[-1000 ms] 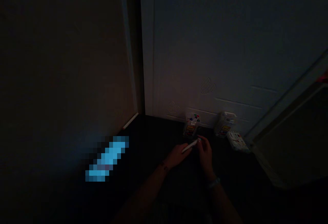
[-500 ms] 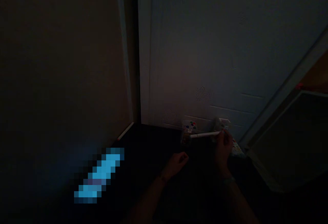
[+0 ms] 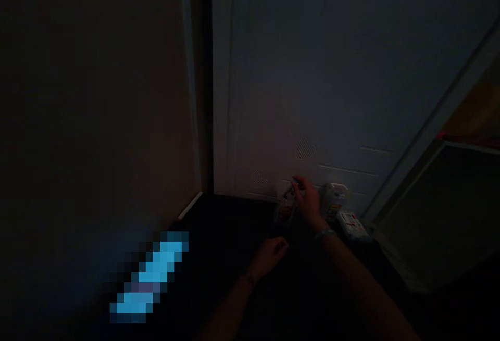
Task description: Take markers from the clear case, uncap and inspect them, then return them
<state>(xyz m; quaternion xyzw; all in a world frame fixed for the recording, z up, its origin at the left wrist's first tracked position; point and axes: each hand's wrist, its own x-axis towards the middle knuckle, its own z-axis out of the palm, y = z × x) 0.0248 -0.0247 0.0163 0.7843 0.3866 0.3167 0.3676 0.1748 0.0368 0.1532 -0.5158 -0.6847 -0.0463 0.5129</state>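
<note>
The left hand (image 3: 269,257) is curled, fingers narrow. Past it, the right hand (image 3: 308,203) has moved left. Its fingers look close together, by the clear pack (image 3: 286,208); I cannot tell what they hold. Right of them, the flat box (image 3: 353,226) shows more now.

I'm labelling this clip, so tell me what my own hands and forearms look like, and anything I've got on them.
Your left hand and right hand are ungloved, and no sleeves show on the forearms. A pale, bluish band circles your right wrist. Your left wrist has a thin dark line; it's too dim to tell bracelet from marking.
</note>
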